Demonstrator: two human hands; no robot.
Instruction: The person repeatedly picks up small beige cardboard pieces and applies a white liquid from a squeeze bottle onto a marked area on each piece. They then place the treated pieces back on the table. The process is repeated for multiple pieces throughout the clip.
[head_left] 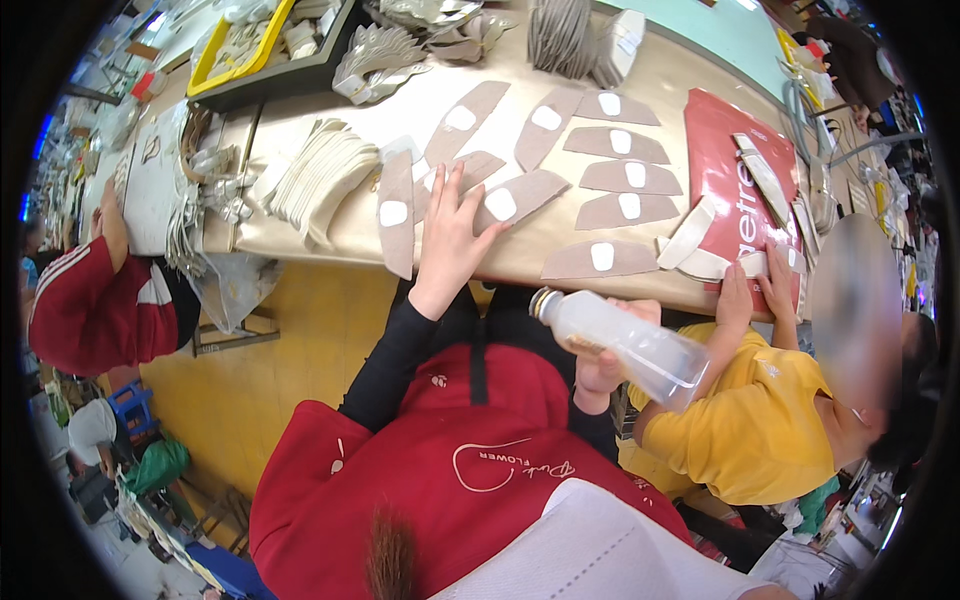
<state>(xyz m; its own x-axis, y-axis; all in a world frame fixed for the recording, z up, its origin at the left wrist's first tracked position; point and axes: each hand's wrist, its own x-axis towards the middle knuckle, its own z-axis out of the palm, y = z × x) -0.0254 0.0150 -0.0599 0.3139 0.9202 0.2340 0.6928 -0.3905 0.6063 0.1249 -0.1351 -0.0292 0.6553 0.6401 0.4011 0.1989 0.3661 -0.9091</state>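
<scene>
My left hand (455,235) lies palm down at the table's near edge, fingers spread over flat grey-brown cut pieces with a white patch on each. Its fingertips rest on one piece (482,165), and another piece (533,190) lies just right of the fingers. A narrow upright piece (396,240) is to the left of the hand. In front of my body, my right hand (600,368) is closed around a translucent plastic bottle (640,345) with a metal-coloured cap. The bottle is tilted, its cap pointing to the upper left. More patched pieces (630,177) lie in a column to the right.
Cream strips (318,185) are stacked at left. A black tray with a yellow frame (240,70) and bundled grey pieces (560,35) stand at the back. A person in yellow (750,420) handles cream strips on a red bag (715,130) at right; a person in red (110,310) sits left.
</scene>
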